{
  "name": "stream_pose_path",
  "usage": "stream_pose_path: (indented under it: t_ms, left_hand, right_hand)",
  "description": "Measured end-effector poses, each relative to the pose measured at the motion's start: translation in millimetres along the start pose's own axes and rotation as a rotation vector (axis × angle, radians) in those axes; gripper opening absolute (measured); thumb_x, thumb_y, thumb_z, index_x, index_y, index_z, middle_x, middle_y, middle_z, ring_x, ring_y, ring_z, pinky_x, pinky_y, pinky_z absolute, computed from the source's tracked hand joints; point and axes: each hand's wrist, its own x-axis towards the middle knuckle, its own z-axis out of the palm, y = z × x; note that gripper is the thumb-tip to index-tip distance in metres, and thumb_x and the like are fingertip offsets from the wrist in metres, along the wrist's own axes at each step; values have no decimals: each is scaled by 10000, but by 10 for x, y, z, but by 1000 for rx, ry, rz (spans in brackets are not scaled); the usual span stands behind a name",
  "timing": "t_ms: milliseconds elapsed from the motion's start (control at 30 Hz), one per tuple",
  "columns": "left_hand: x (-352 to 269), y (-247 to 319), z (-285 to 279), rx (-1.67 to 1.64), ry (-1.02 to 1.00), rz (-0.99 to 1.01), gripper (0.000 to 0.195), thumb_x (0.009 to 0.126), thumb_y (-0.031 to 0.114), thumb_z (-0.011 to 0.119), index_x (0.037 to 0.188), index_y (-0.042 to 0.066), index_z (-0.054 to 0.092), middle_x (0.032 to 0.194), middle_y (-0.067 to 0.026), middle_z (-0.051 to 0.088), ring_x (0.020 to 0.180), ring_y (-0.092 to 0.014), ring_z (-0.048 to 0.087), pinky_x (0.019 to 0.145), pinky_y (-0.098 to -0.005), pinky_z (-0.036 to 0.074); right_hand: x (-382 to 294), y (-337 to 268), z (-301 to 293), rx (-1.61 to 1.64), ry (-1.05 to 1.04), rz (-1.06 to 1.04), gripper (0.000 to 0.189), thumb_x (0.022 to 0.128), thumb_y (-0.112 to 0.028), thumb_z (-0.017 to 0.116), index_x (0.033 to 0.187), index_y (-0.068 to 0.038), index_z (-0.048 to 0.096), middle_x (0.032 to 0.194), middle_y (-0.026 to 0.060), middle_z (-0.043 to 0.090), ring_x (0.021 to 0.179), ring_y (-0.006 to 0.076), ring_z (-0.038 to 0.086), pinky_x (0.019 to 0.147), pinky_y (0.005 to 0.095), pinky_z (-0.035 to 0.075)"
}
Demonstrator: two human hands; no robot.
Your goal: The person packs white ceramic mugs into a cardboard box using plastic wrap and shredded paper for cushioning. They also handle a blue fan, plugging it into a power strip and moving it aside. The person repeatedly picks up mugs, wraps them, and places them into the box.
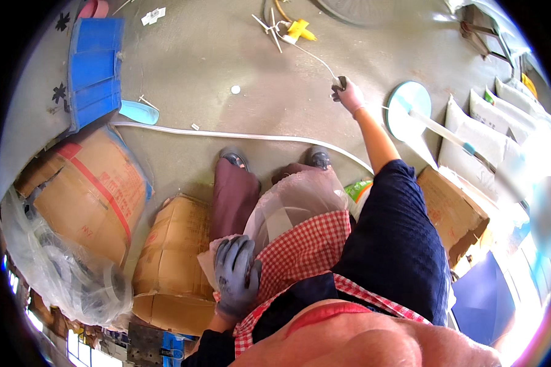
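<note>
My right hand, in a pink glove with dark fingertips, reaches out over the floor, closed around the near end of a thin white cord. That cord runs to a white piece beside a yellow plastic fitting on the floor. White crossed plastic rods lie next to the fitting. My left hand, in a grey glove, is against the red-and-white checked apron at my body. Its fingers are bent, and whether it grips the apron's edge or a pinkish cloth cannot be seen.
A white hose crosses the floor before my feet. On the left are a blue crate, a light-blue scoop-like piece and cardboard boxes. To the right stand a fan with a round base, white sacks and another box.
</note>
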Motion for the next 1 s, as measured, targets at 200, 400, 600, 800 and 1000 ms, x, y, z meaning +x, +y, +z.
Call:
stream_pose_path:
  t_ms: [200,400,600,800,1000]
  left_hand:
    - [-191,-24,177,-26,-11,43,373,767,102,608,1128,10,581,1145,-156,581,1052,-350,518,982,-454,363]
    - [-302,-25,350,16,-18,55,329,791,141,599,1106,45,593,1082,-137,613,988,-333,552,955,-434,387]
    - [-694,-433,635,-26,48,-50,306,809,170,578,1094,63,608,1061,-143,618,986,-339,553,946,-433,401]
    - [-837,-691,539,-43,151,-150,281,821,189,575,1072,68,614,1029,-144,624,980,-330,557,926,-427,408]
    - [-686,-853,135,-226,230,-225,324,815,164,589,1124,65,579,1053,-165,598,1002,-354,546,898,-432,419]
  right_hand:
    - [-815,-978,-868,641,-222,-11,299,901,-31,522,1196,-47,571,916,57,663,755,138,650,671,259,540]
    - [-915,-1363,-1091,113,-76,-74,243,851,-92,597,1086,-56,646,753,25,652,596,96,579,563,240,467]
    - [-1110,-1300,-1122,-14,150,22,159,836,-123,656,964,-37,693,690,-16,617,578,72,535,530,223,434]
    - [-1454,-1333,-1361,-425,31,236,467,779,-254,712,1188,-56,608,766,51,616,546,119,518,499,275,450]
    - [-1051,-1793,-1014,-821,-95,-21,467,815,-373,649,1171,-73,620,1102,174,648,996,293,627,862,341,475]
